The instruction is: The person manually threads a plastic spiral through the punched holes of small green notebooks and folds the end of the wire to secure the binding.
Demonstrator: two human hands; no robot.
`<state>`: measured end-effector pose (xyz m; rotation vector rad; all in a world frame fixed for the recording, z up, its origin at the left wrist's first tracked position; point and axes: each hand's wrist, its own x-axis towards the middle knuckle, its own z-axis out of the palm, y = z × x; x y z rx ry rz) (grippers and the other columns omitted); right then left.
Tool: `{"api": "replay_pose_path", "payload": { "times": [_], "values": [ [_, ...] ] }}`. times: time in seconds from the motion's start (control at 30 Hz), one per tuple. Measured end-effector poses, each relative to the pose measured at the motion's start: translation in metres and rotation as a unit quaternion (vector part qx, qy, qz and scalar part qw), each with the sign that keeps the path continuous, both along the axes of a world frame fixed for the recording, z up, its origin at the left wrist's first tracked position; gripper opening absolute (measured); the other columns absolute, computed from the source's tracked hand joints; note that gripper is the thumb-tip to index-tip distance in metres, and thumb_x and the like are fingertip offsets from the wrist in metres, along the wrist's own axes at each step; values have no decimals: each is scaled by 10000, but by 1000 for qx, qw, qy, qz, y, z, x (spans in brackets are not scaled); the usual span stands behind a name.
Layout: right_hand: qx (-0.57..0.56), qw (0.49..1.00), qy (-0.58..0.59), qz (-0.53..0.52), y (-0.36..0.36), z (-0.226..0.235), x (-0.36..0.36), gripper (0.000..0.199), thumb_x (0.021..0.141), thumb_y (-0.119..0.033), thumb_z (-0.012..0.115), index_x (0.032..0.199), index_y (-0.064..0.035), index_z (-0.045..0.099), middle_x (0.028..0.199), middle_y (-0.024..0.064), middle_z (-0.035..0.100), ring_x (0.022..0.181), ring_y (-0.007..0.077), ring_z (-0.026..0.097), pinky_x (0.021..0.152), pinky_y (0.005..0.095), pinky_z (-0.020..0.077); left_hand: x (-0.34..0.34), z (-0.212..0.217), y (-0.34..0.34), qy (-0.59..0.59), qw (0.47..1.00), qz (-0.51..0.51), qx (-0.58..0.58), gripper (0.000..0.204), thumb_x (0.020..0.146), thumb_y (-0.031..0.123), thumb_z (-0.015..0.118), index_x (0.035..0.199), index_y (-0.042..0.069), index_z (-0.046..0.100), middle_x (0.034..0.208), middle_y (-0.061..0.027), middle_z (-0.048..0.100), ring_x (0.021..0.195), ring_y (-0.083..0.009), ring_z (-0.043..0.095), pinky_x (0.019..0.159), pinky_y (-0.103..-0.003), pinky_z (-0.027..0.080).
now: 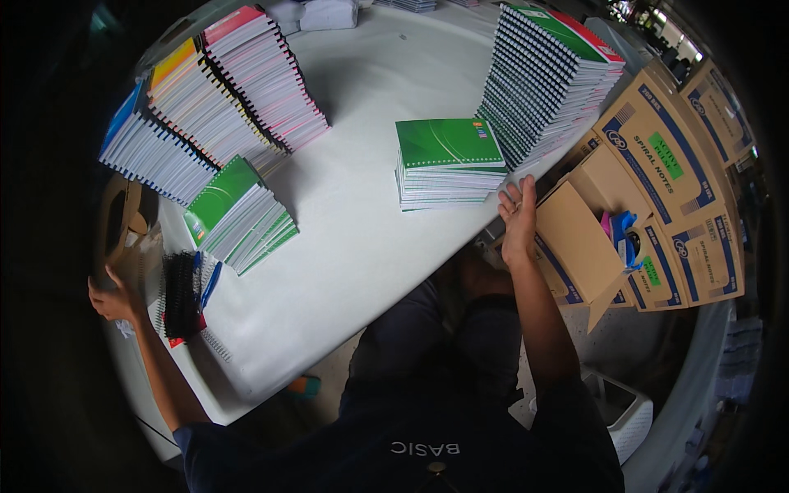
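Reaching: both arms spread wide, one to each side of the white desk (362,246); person seated at its near edge
Left hand (115,300): at desk's far left edge, fingers curled; looks to grip sth pale at the edge, can't tell what; just beside the black spiral bindings (179,294)
Right hand (518,215): fingers spread wide, palm flat, holding nothing; at desk's right edge, touching or just beside the short green notebook stack (448,163); can't tell if contact
Green stack: lies flat, mid-right of desk, green cover on top; near the base of the tall stack
Tall spiral stack (546,78): far right of desk, leaning, spirals facing the person; green and red covers on top
Left stacks: blue-covered stack (152,156), yellow-topped stack (205,103), red-topped stack (263,74), fanned side by side at upper left; small green-covered stack (238,215) in front of them
Bindings: black coils w/ a blue pen-like item (210,283) beside them, resting on white spiral pad at left edge
Boxes: open brown carton (588,226) right of the right hand, blue and pink bits inside; closed printed cartons (666,164) beyond it, off the desk
Floor: white bin-like thing (625,407) at lower right
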<state>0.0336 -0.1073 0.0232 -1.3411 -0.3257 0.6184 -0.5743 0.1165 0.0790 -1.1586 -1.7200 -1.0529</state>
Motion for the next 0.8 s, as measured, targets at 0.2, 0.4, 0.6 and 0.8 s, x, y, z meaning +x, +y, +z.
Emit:
{"api": "replay_pose_path", "payload": {
  "times": [0.2,0.4,0.6,0.8],
  "values": [
    [-141,968,68,196,25,30,22,1076,707,-861,337,1447,-89,218,1402,184,358,1256,322,379,1036,448,260,237,39,-84,31,797,-577,-178,461,831,199,668,1217,26,485,1264,-181,464,1206,-318,426,1026,-402,308],
    [-161,950,51,263,84,30,-32,912,705,-722,530,1387,-138,367,1350,108,453,1230,284,409,994,440,315,328,45,-101,128,709,-658,-217,578,739,186,720,1238,31,473,1297,-201,418,1216,-396,388,1002,-467,327],
    [-30,941,-32,335,159,29,-128,630,811,-547,535,1248,-94,560,1235,128,570,1166,269,500,955,372,397,336,35,-56,181,734,-584,-295,648,775,170,690,1333,28,394,1369,-199,391,1279,-391,348,1056,-448,300],
    [-45,936,-77,341,182,29,-150,757,827,-594,495,1378,-88,379,1307,200,494,1234,294,454,1003,347,364,326,7,-26,224,775,-513,-293,625,805,111,635,1360,18,363,1362,-168,435,1269,-332,395,1030,-400,355]
  ]
}}
